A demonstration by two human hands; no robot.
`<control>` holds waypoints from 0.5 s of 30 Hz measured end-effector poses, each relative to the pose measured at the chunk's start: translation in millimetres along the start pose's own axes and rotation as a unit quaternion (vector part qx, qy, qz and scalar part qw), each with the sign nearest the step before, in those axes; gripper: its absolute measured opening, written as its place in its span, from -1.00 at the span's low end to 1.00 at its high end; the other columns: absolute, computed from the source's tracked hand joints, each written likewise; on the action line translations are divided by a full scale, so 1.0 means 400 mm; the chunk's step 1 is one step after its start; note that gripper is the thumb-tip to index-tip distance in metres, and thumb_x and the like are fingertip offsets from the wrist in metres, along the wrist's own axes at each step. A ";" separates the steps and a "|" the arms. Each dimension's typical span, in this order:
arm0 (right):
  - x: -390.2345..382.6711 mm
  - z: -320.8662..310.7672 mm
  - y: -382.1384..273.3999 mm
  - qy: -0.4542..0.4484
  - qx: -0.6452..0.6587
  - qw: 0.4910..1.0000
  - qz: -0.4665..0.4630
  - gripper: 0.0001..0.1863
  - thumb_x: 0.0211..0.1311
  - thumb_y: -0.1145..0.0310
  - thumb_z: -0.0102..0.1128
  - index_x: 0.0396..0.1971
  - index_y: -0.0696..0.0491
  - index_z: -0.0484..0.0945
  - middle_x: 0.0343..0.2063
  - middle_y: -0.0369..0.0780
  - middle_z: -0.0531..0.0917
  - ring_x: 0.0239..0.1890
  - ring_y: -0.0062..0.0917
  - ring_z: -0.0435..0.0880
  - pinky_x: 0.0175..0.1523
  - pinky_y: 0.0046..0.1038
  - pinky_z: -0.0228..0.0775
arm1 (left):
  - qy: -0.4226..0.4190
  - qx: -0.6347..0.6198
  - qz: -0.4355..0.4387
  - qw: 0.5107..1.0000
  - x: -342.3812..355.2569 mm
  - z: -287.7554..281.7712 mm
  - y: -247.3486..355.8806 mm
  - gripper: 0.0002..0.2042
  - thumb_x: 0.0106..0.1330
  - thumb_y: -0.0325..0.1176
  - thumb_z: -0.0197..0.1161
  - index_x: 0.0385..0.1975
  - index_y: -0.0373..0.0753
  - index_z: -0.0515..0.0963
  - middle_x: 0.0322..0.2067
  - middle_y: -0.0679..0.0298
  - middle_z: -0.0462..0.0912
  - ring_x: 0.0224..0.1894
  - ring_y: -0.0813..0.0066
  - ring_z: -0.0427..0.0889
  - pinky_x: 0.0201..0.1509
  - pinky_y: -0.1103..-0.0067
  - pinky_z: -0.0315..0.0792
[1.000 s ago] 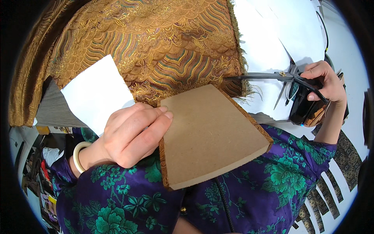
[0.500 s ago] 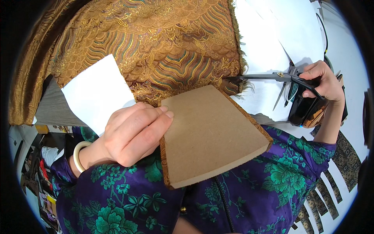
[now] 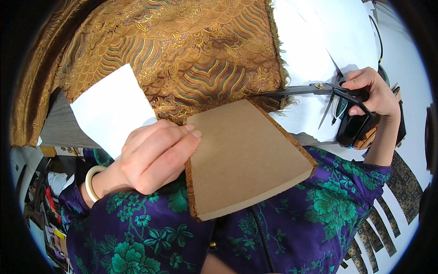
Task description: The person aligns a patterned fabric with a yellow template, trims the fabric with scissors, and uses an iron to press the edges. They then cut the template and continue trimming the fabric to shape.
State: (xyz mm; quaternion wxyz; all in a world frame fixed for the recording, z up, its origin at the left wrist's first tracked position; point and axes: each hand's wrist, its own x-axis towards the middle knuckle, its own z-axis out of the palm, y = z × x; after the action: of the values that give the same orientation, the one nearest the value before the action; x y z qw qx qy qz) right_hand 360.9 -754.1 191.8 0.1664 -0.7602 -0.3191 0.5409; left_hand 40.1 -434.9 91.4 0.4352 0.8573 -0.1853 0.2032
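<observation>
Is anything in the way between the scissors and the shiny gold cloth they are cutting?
Nothing visible is. The right hand holds the scissors, and the blades already meet the frayed edge of the gold cloth. The left hand presses the brown cardboard piece just below the blades, not across them.

A single head-worn fisheye view looks steeply down, close over the person's lap and near table edge (image 3: pixel 59 132).
</observation>
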 end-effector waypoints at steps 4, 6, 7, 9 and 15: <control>-0.013 0.013 0.003 0.018 0.001 1.000 -0.005 -0.52 -0.25 0.31 0.69 -0.23 0.16 0.77 -0.64 -0.39 0.45 -0.61 -0.72 0.29 -0.51 -0.58 0.01 | -0.005 -0.002 0.002 1.000 -0.003 -0.006 0.004 -0.69 -0.13 -0.66 0.36 -0.29 -0.53 0.61 -0.41 0.02 0.63 -0.47 0.26 0.65 -0.46 0.54 0.57; -0.011 0.005 0.008 0.014 -0.008 1.000 -0.008 -0.52 -0.25 0.32 0.69 -0.23 0.15 0.77 -0.64 -0.39 0.45 -0.60 -0.72 0.29 -0.52 -0.58 0.00 | -0.002 -0.001 0.001 1.000 -0.002 -0.006 0.007 -0.69 -0.13 -0.66 0.36 -0.29 -0.54 0.61 -0.41 0.01 0.63 -0.47 0.26 0.65 -0.45 0.54 0.57; -0.010 0.001 0.013 0.012 -0.012 1.000 -0.011 -0.52 -0.26 0.31 0.70 -0.23 0.15 0.77 -0.64 -0.39 0.45 -0.60 -0.72 0.29 -0.52 -0.58 0.00 | 0.000 -0.001 0.000 1.000 -0.002 -0.005 0.008 -0.69 -0.13 -0.66 0.36 -0.29 -0.54 0.61 -0.41 0.01 0.63 -0.47 0.26 0.64 -0.45 0.54 0.57; -0.004 -0.002 0.009 -0.001 -0.018 1.000 -0.025 -0.50 -0.29 0.31 0.70 -0.22 0.14 0.78 -0.64 -0.39 0.46 -0.60 -0.72 0.29 -0.52 -0.58 0.00 | 0.000 0.000 0.002 1.000 -0.003 -0.010 0.009 -0.69 -0.13 -0.66 0.36 -0.29 -0.54 0.61 -0.41 0.01 0.63 -0.47 0.25 0.65 -0.45 0.54 0.58; 0.017 0.003 -0.010 -0.023 -0.009 0.998 -0.064 -0.46 -0.34 0.30 0.71 -0.21 0.14 0.77 -0.63 -0.40 0.47 -0.60 -0.72 0.30 -0.51 -0.57 -0.02 | 0.002 0.003 0.007 1.000 0.000 -0.014 0.014 -0.70 -0.12 -0.66 0.37 -0.29 -0.54 0.61 -0.42 0.01 0.63 -0.48 0.25 0.64 -0.45 0.53 0.58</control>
State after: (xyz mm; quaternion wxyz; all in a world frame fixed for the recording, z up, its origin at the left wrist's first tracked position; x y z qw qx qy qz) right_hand 360.0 -746.6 188.9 0.1866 -0.7272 -0.3758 0.5433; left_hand 36.3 -433.1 98.3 0.4314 0.8569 -0.1894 0.2090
